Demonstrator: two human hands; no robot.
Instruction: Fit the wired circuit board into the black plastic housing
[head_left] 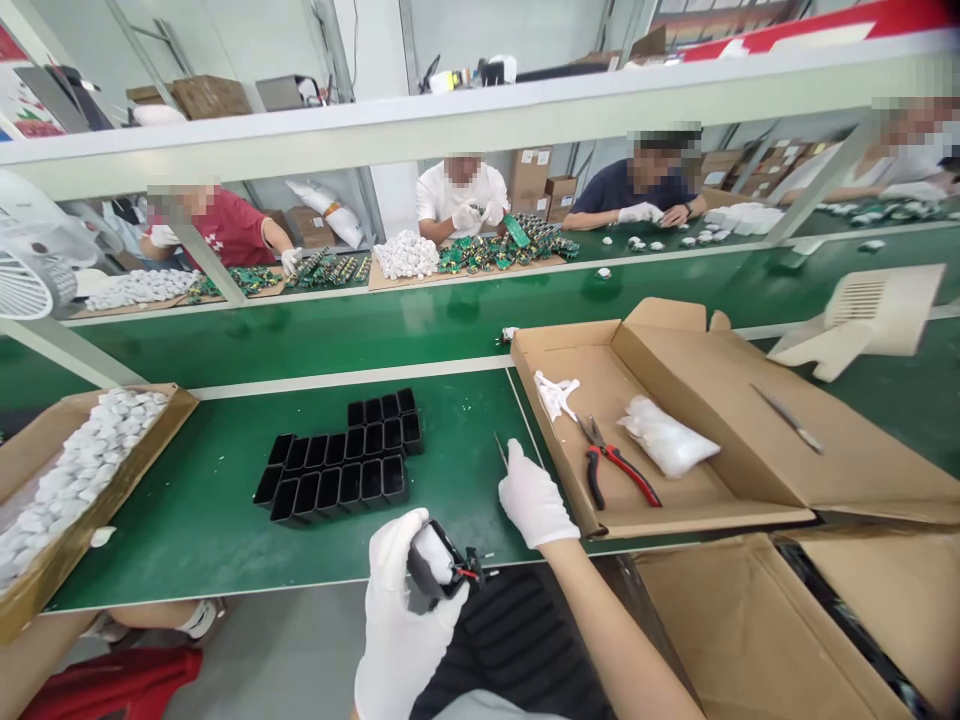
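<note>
My gloved left hand held a small black casing just over the near edge of the green counter, fingers closed around its body, a white part inside and thin red wires poking from its open end. It looked light and rigid; the wires seemed the fragile bit, so the outer walls were the place to grip. My right hand pinched a slim metal tool. Empty black casings stood near on the left. To the right, an open cardboard box holding red-handled pliers crowded that hand.
</note>
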